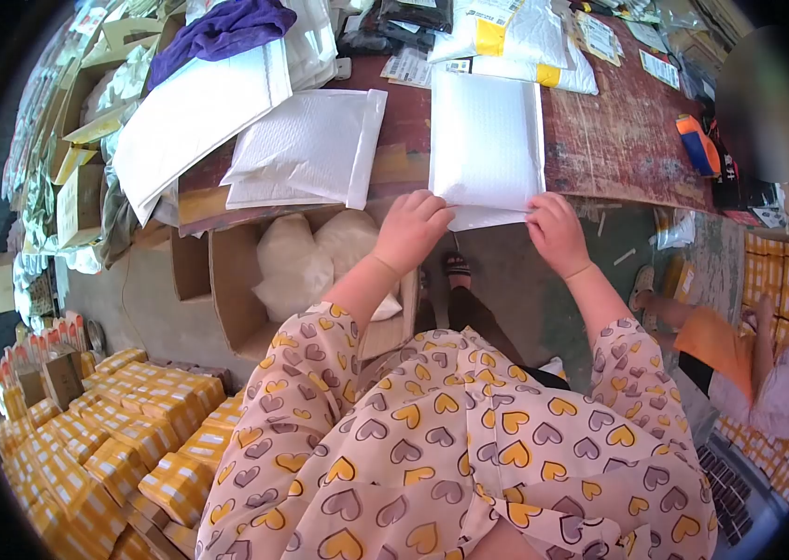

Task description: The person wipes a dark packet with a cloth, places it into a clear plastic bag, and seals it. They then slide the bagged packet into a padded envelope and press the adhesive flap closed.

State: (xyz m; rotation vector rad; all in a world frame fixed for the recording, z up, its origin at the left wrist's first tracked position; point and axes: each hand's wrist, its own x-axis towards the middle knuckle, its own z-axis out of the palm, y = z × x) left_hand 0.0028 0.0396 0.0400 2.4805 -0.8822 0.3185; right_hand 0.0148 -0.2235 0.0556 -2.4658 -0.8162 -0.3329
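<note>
While most of its length lies flat on the worktop (pixel 628 140), the white mailer (pixel 488 140) reaches past the near edge toward the person. It is a padded rectangle, dimpled all over with small bubbles, with narrow flattened seams along the sides and a slight sheen. The left hand (pixel 420 224) has its fingers closed on the lower left corner, and the right hand (pixel 553 229) pinches the lower right one, so the grip is clamped on the mailer at both ends of its near edge, with the padded body stretching away beyond the fingers.

To the left lie padded envelopes (pixel 310 145), white and creased, and a smoother white sheet (pixel 203 117) under a crumpled purple cloth (pixel 222 39). Just beyond the mailer are glossy white parcels (pixel 506 42) with yellow patches and printed labels, the print too small to read. A blue and orange tape dispenser (pixel 698 145) sits on the right.

Below the scuffed, dark red worktop, an open carton (pixel 236 280) holds pale, rounded bundles (pixel 296 266). Yellow-and-white checked boxes (pixel 124 420) are stacked at lower left.
</note>
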